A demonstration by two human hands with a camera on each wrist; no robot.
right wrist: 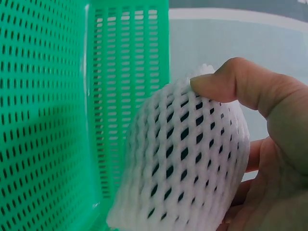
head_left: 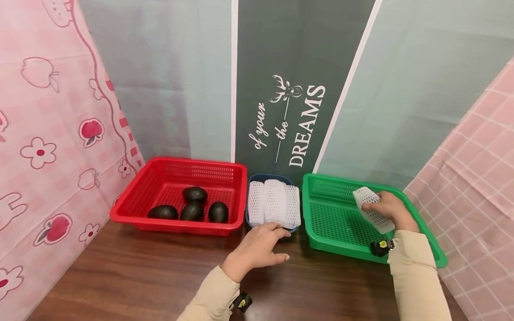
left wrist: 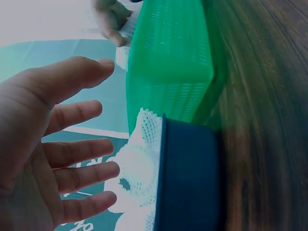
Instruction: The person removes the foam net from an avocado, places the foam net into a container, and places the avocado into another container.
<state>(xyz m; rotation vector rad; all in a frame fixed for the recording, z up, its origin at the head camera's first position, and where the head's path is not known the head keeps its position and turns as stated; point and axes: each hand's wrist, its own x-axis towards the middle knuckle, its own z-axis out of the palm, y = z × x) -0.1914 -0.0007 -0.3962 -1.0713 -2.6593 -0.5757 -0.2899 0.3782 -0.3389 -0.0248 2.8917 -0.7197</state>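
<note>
My right hand (head_left: 387, 208) grips a white foam fruit net (right wrist: 183, 159), thumb on its near side; something dark shows through the mesh holes. It holds the net over the green basket (head_left: 333, 220), which has no other thing visible inside. My left hand (head_left: 259, 247) is spread, thumb apart from the fingers, at the front of a small blue container (left wrist: 190, 178). Several white foam nets (head_left: 275, 203) stand side by side in that container, partly above its rim. In the left wrist view the fingers (left wrist: 86, 175) point toward the nets without gripping them.
On the left a red basket (head_left: 178, 226) holds several dark avocados (head_left: 192, 211). All three containers stand in a row on a brown wooden table (head_left: 132, 272). Behind them hangs a green curtain (head_left: 160, 89), with pink cloths (head_left: 52, 147) at both sides.
</note>
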